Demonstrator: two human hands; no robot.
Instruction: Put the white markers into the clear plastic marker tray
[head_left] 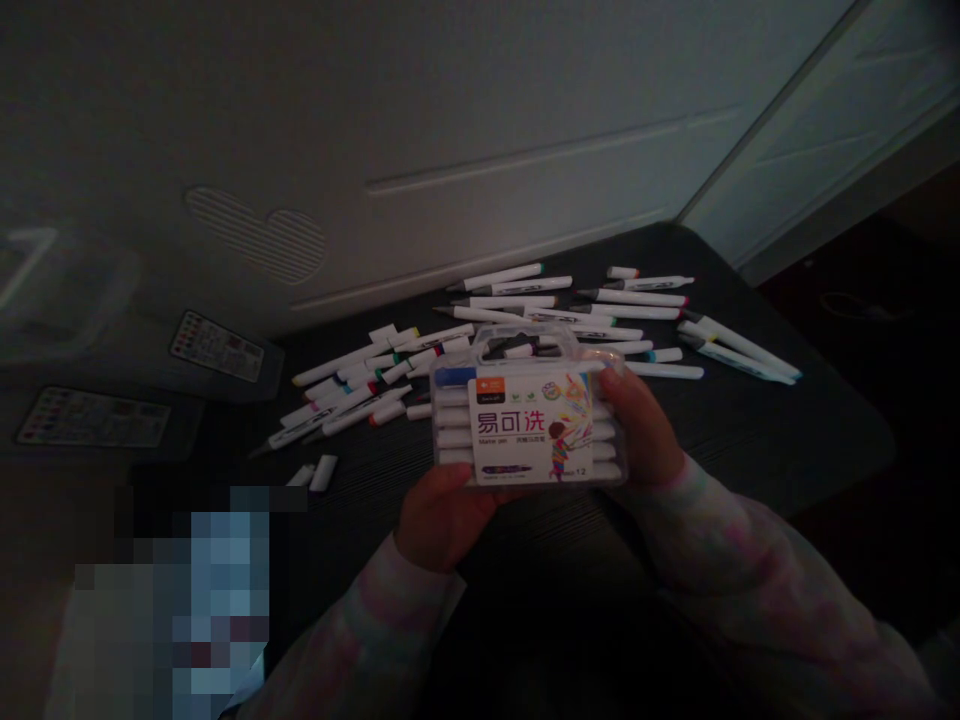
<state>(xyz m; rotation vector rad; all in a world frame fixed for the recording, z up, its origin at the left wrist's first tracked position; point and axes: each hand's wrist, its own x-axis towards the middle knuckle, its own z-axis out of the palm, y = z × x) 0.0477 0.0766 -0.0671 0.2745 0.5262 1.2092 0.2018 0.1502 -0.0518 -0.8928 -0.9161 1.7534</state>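
I hold a clear plastic marker case with a printed label and several white markers inside, above a dark table. My left hand grips its lower left corner from beneath. Along the case's right side my right hand is closed on it. Beyond the case, several loose white markers with coloured caps lie scattered over the tabletop. A second bunch of markers lies to the left, with two loose caps near them.
Two dark cases with colour-chart labels lie at the left. A white panelled wall or door rises behind the table. The table's right edge drops to a dark floor. A pixelated patch covers the lower left.
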